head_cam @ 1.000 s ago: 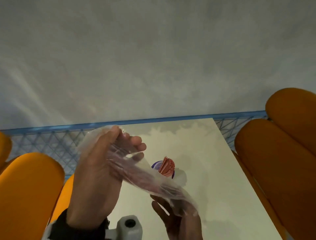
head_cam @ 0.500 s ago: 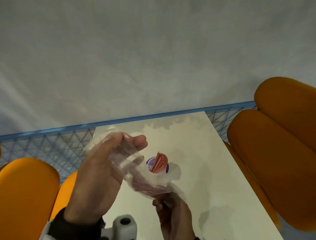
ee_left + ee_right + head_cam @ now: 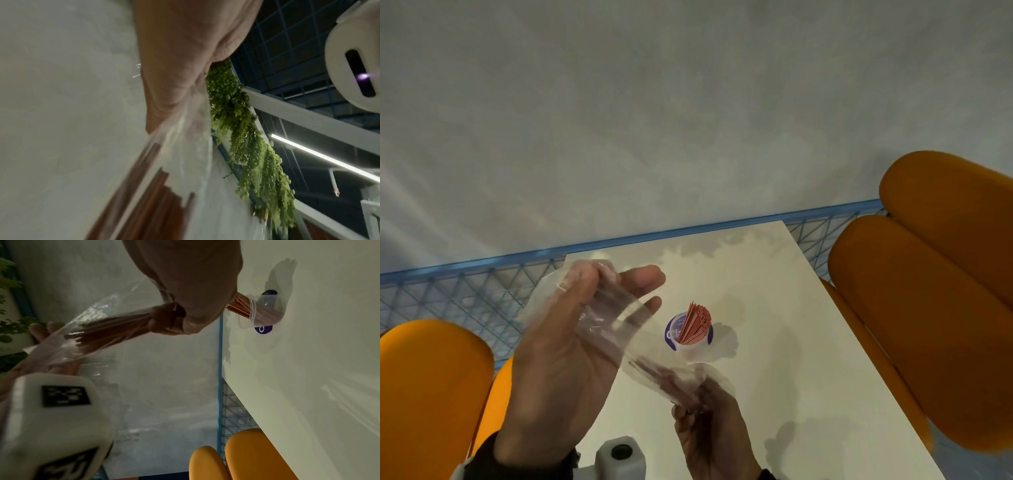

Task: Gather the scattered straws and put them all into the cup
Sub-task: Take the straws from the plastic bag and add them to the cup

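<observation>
A clear plastic cup (image 3: 688, 346) stands on the white table (image 3: 774, 377) with a bunch of red straws (image 3: 693, 323) upright in it. Left of and above the cup, a clear plastic bag (image 3: 619, 329) is stretched between my hands. My left hand (image 3: 585, 325) holds the bag's upper, open end, thumb under the film and fingers fairly straight. My right hand (image 3: 705, 421) grips the lower end, fingers curled round the bundle of red straws (image 3: 109, 331) inside it. In the right wrist view the cup (image 3: 265, 311) shows just past that hand.
Orange padded chairs stand at the right (image 3: 928, 308) and at the left (image 3: 424, 394) of the table. A blue mesh rail (image 3: 465, 298) runs along its far edge, with grey floor beyond. A hanging green plant (image 3: 246, 129) appears in the left wrist view.
My left fingers have straightened from a curl round the bag. The right hand has come up nearer the left, so the bag between them is shorter. The cup has not moved.
</observation>
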{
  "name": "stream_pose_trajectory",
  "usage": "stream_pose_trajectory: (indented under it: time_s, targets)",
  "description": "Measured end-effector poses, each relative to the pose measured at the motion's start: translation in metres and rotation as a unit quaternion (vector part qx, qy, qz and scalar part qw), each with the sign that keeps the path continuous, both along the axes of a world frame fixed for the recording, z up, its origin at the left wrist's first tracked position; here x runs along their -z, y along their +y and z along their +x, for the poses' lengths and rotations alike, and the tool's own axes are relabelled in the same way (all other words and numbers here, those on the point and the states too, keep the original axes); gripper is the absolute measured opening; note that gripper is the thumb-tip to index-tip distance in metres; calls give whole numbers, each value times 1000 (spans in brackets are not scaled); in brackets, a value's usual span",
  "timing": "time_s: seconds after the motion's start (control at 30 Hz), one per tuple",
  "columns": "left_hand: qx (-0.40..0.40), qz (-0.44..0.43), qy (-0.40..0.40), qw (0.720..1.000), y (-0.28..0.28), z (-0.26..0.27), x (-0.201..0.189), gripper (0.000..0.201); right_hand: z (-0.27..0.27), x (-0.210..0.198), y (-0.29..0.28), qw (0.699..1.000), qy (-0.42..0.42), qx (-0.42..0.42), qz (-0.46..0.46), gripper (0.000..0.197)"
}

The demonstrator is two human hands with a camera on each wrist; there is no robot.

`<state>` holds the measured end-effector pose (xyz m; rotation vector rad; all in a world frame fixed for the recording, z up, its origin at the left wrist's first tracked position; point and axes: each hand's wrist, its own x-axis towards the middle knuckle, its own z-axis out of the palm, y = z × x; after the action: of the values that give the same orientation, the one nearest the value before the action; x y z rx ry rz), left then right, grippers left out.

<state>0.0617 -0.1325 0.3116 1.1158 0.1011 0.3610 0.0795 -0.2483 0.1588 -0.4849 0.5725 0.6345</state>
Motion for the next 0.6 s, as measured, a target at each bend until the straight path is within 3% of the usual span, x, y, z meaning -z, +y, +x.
stream_pose_trajectory:
  time_s: [0.13,0.17,0.3,0.4,0.47,0.53,0.6]
  targets:
    - [-11,150,50,987,1,-3,12,29,1,-7,-5,999,-18,-20,-30,7]
    - [-9,149,47,988,2,-3,13,32,1,-7,-5,999,-14,-23,-31,7]
    - [8,14,0,1000,6,-2,3,37,-2,-5,-4,999,-10,-35,-10,8]
    - [7,4,-18,1000,12,-1,6,35,-2,-2,-4,999,-11,-44,-25,8]
    - [-6,54,4,999,11,-1,16,40,-1,-2,-3,998,-7,-38,-39,9]
    - [-11,167,54,984,5,-3,30,46,1,-1,-3,998,-2,-29,-48,11]
    - [0,190,73,979,0,-5,36,51,3,-1,-3,998,-8,-26,-51,10]
